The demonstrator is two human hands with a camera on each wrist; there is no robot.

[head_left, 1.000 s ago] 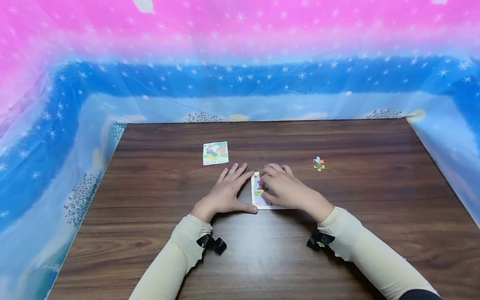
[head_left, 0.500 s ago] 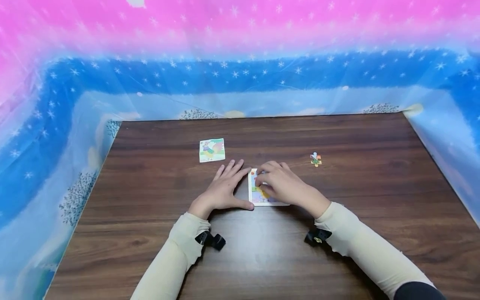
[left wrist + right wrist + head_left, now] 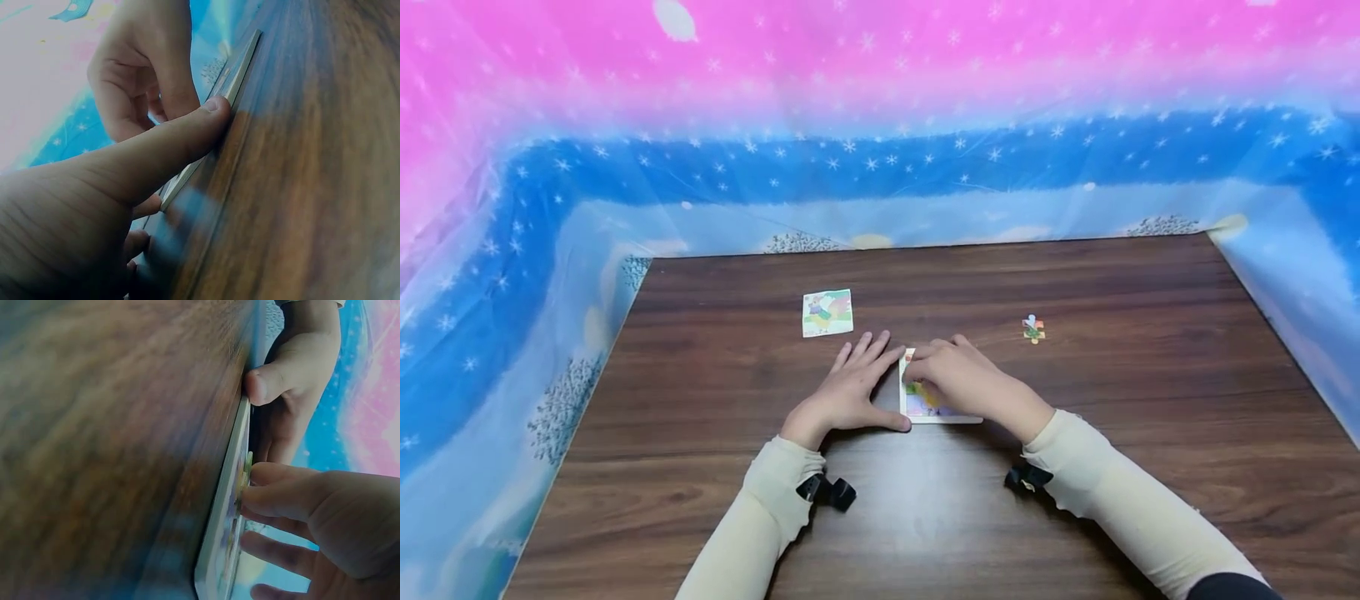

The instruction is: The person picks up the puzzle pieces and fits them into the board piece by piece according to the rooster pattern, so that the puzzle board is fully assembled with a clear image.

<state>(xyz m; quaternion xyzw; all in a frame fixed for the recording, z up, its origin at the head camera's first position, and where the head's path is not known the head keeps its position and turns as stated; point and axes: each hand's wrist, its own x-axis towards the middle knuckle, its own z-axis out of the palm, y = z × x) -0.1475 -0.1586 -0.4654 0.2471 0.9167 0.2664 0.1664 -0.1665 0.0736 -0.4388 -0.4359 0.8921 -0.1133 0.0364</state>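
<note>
A small jigsaw puzzle in a white-edged tray lies on the wooden table, partly covered by my right hand. In the right wrist view, the thumb and index finger of that hand pinch a small puzzle piece that stands slightly above the tray's surface. Spread beside the tray is my left hand, its index fingertip at the upper left corner and its thumb at the lower left corner. The left wrist view shows the left thumb against the tray's edge. Much of the puzzle's right side is hidden.
A picture card with a cartoon figure lies behind the left hand. One loose jigsaw piece sits farther right on the table. A pink and blue cloth surrounds the table's back and sides.
My right hand's fingers have shifted a little left over the puzzle, towards the tray's left edge. The left hand stays at the tray; the head view has tilted slightly.
</note>
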